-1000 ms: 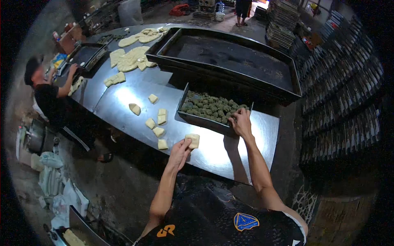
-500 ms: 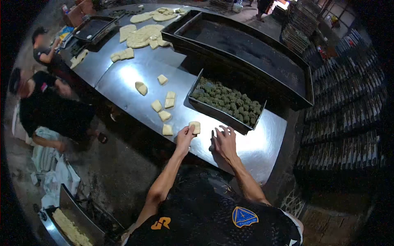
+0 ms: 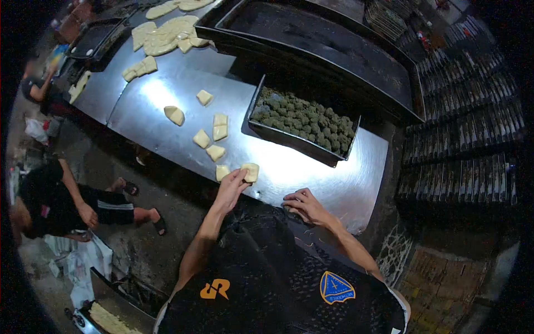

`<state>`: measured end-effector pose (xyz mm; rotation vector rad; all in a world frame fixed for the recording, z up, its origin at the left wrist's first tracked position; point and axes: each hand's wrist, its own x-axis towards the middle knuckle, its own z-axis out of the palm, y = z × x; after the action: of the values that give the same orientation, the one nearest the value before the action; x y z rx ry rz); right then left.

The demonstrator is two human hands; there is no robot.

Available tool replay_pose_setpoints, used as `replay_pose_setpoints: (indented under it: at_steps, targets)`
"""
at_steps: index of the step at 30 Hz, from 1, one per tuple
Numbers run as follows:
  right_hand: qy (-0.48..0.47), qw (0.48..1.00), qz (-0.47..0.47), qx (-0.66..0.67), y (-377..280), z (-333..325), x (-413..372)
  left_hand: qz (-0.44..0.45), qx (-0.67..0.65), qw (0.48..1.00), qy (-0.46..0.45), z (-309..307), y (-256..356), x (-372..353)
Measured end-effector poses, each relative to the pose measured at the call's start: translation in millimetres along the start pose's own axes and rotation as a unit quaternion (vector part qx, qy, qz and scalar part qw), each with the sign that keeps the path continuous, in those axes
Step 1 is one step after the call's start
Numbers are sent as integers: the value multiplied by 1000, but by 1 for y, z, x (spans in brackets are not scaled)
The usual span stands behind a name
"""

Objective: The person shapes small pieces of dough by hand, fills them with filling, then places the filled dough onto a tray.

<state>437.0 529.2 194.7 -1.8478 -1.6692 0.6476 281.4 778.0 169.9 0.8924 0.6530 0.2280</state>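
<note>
Pale dough piece (image 3: pixel 250 171) sits at the near edge of the steel table (image 3: pixel 311 172), pinched in left hand (image 3: pixel 232 188) fingertips, just beside another dough square (image 3: pixel 222 172). Right hand (image 3: pixel 305 203) curled at table edge; can't tell if it holds anything. Tray of green balls (image 3: pixel 289 142) near. Probably best: light pinch, don't squash, lift clear of neighbour.

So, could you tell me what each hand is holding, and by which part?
The left hand pinches the dough piece by its near edge. The right hand lies curled at the table's near edge; whether it holds anything cannot be told.
</note>
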Motion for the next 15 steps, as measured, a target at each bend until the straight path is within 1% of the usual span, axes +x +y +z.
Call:
replay_pose_setpoints:
  at_steps: [2, 4, 5, 6, 7, 8, 10, 12, 13, 14, 15]
  targets:
    - [-43, 993, 62, 90, 0, -3, 2, -60, -61, 996, -18, 8, 6, -2]
    - [-33, 995, 36, 87, -1, -5, 5, -64, -67, 996, -17, 16, 7, -2]
    - [6, 975, 127, 185, -4, -3, 5, -75, -74, 994, -27, 19, 4, -1]
    - [43, 935, 215, 279, -6, -1, 7, -86, -81, 992, -37, 22, 0, -1]
    - [81, 912, 239, 325, 0, 6, 10, -94, -74, 992, -32, 29, 3, -4]
    - [75, 914, 234, 323, -7, 0, 19, -87, -78, 993, -27, 35, 3, -7]
    - [145, 922, 216, 286, -25, -14, 43, -98, -56, 992, -47, 47, 4, -15]
    - [246, 940, 95, 215, -43, -19, 65, -76, -72, 992, -73, 58, 1, -25]
    - [264, 957, 29, 114, -43, -17, 72, -43, -57, 995, -70, 62, -5, -25]
    - [282, 958, -40, 13, -42, -12, 78, -11, -41, 997, -67, 65, -10, -26]
    - [282, 957, -28, 57, -40, -3, 80, -2, -41, 997, -59, 65, -13, -27]
